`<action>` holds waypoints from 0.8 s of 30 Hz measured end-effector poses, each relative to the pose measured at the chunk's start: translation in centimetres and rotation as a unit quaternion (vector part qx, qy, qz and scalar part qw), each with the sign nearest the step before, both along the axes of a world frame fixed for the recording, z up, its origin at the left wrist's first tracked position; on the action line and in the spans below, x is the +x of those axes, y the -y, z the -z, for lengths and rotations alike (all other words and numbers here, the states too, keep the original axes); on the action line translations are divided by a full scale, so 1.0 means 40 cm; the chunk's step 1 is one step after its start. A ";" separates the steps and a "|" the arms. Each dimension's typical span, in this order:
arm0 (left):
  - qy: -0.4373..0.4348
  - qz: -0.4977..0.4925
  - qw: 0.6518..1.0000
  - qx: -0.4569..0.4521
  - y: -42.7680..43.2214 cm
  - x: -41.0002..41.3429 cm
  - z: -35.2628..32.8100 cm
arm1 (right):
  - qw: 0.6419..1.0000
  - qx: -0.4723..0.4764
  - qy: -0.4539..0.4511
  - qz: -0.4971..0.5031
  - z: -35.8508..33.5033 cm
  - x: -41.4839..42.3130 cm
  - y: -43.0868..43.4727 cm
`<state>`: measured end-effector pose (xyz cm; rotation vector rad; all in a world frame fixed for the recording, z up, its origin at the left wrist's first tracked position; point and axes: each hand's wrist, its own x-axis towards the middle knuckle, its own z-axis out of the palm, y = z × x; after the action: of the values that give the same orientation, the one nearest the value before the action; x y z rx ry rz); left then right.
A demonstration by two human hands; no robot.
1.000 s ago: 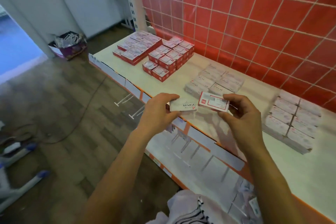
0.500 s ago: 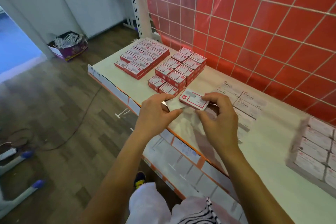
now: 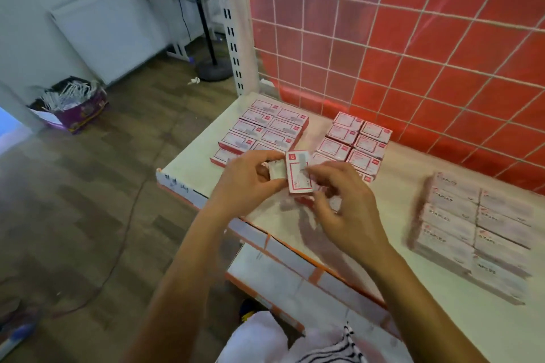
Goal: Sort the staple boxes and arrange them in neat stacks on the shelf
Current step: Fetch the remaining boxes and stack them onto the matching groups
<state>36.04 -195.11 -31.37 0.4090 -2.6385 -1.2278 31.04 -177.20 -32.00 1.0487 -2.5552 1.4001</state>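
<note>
Both forearms reach in from the lower edge and meet over the front of the shelf. Left hand: fingers curled round a small white box, thumb on its near side. Right hand: fingers bent, the forefinger and thumb pinching the right edge of a red-bordered box; the other fingers hang loosely curled. Motion blur here, so the exact contact points are not sharp.

Surface: white shelf board with an orange-and-white label strip along its front edge. Behind it is a red panel with a white wire grid over it, and a slotted white upright at the back left corner. On the board are two groups of red-bordered stacks at the back left and a block of white stacks at the right, well apart.

Room: wood-pattern floor, a purple carton of white pieces, and a black fan stand.

The red-bordered box is held face up above the shelf front, touching the white box on its left. Its long axis runs away from the person, with the red logo corner at the far end.
</note>
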 end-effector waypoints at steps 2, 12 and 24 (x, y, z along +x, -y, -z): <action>0.032 0.040 0.999 -0.001 0.074 0.000 -0.001 | 0.999 0.033 -0.014 -0.005 -0.017 -0.013 0.046; 0.065 0.154 0.985 0.043 0.306 0.016 0.010 | 0.952 0.238 -0.018 -0.192 -0.061 -0.024 0.276; 0.148 0.133 0.979 0.031 0.479 0.036 0.015 | 0.980 0.197 -0.014 0.012 -0.012 -0.029 0.399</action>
<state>37.50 -214.26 -31.95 0.2728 -2.9928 -1.4294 29.87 -193.16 -31.53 1.0627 -2.8832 0.8813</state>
